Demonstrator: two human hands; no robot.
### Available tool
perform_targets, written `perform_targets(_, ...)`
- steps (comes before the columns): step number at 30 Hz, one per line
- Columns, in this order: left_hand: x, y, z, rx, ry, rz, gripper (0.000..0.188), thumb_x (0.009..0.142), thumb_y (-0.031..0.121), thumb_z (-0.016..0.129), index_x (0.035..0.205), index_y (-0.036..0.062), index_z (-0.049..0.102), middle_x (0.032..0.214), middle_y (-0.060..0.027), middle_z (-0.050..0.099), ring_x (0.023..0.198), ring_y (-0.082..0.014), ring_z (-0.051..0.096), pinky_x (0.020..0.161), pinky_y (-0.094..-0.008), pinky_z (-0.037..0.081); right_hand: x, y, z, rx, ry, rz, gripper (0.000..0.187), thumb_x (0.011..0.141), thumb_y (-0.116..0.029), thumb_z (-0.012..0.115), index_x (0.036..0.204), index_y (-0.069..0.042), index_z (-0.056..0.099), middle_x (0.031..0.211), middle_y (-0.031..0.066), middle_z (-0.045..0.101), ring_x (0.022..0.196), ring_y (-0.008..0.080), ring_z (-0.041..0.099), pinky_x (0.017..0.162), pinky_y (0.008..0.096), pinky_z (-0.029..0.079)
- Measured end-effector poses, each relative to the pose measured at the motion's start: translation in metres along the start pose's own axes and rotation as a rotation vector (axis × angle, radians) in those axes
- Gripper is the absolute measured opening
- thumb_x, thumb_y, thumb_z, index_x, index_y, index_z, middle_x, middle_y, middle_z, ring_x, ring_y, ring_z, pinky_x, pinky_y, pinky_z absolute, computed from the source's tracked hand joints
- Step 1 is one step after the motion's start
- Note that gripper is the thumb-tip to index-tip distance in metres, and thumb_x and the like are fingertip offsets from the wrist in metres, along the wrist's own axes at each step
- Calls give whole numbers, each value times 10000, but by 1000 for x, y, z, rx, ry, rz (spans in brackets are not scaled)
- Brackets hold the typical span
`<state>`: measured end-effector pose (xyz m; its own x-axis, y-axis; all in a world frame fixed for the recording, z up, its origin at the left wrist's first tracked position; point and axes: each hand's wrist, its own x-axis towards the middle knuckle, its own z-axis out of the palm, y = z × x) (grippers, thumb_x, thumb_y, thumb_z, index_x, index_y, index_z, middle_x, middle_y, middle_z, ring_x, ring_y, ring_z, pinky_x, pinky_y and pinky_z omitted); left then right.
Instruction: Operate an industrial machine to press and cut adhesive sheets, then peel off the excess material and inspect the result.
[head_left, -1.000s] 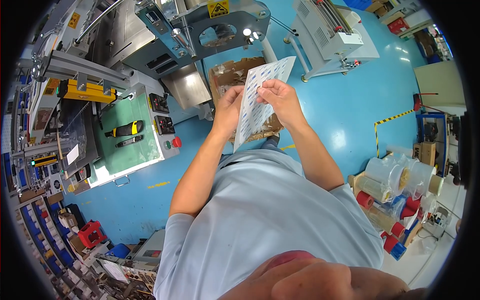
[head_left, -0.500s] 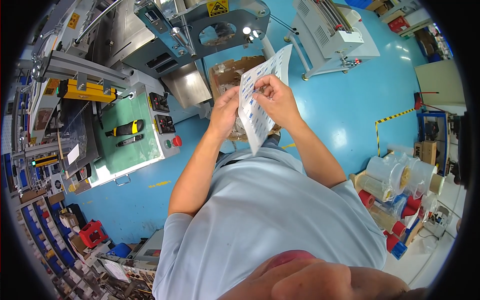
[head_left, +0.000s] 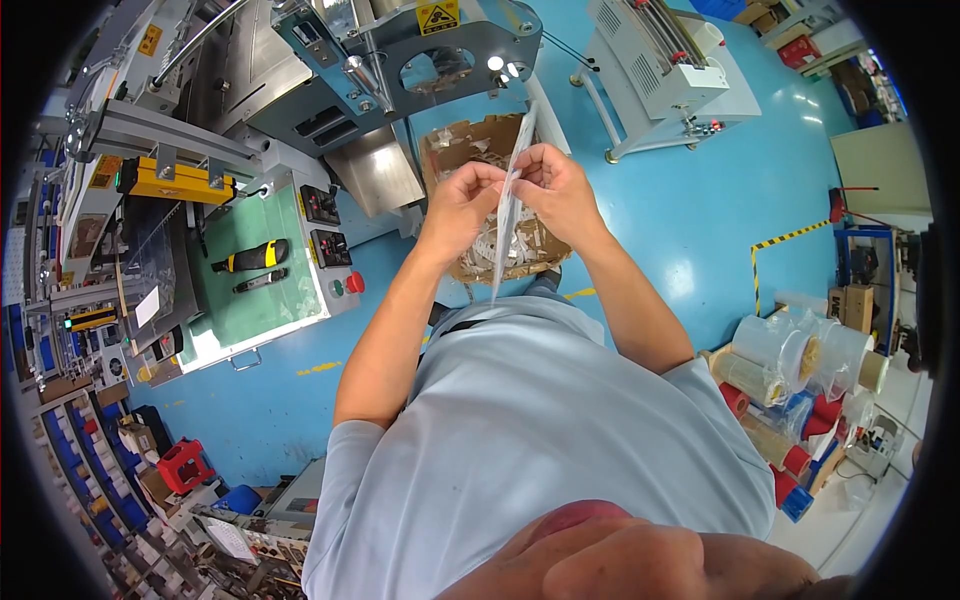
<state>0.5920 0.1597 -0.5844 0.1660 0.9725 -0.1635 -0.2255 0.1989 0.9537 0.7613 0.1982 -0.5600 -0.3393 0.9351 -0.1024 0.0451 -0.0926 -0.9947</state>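
Note:
A white sheet with printed backing [head_left: 503, 235] stands nearly edge-on to me, like a thin upright strip in front of my body. My left hand [head_left: 459, 212] is closed, thumb and fingers pinching the sheet from its left side. From the right side, my right hand [head_left: 560, 198] pinches it at about the same height, its fingertips close to the left ones. Whether a liner is being parted there is too small to make out. Below the hands lies an open cardboard box [head_left: 445, 160] with white scraps in it, partly hidden by the hands and sheet.
A machine with a metal chute [head_left: 375, 172] stands ahead to the left. Beside it, a green-topped bench [head_left: 240, 300] bears a yellow-black cutter [head_left: 252, 257] and a red button [head_left: 354, 282]. A grey machine [head_left: 660, 85] is far right; wrapped film rolls [head_left: 775, 350] lie at right.
The sheet has turned from showing its printed face to nearly edge-on. My left hand has shifted slightly right, and more of the cardboard box shows.

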Motion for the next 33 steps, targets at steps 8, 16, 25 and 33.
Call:
perform_targets(8,-37,12,9,77,-108,74,516,956,345,589,1336,7,503,1200,-88,604,1051,-159,578,907,-338,468,13,9,-7,60,171,42,213,839,37,635,1030,-4,551,907,26,602,818,83,567,753,228,481)
perform_targets(16,-34,7,-13,-127,88,-99,395,992,160,497,1340,-25,507,1183,-95,636,1038,-150,613,907,-287,478,-2,-8,-19,-204,-73,-10,419,857,-12,647,1246,-57,498,945,6,628,720,53,483,708,221,441)
perform_targets(25,-37,9,-23,-1013,-268,-120,858,967,654,246,1475,-36,297,1506,-211,363,1371,-371,387,1131,-515,294,-14,-18,-9,-178,-53,2,135,877,-5,643,1004,-29,604,821,-38,582,651,15,481,616,186,419)
perform_targets(33,-33,-17,-8,-988,-274,-53,514,1002,283,365,1419,-16,398,1419,-139,498,1288,-292,499,1089,-445,383,-16,-20,-2,-274,100,-3,164,859,-97,699,954,-16,592,843,8,604,680,37,540,603,203,448)
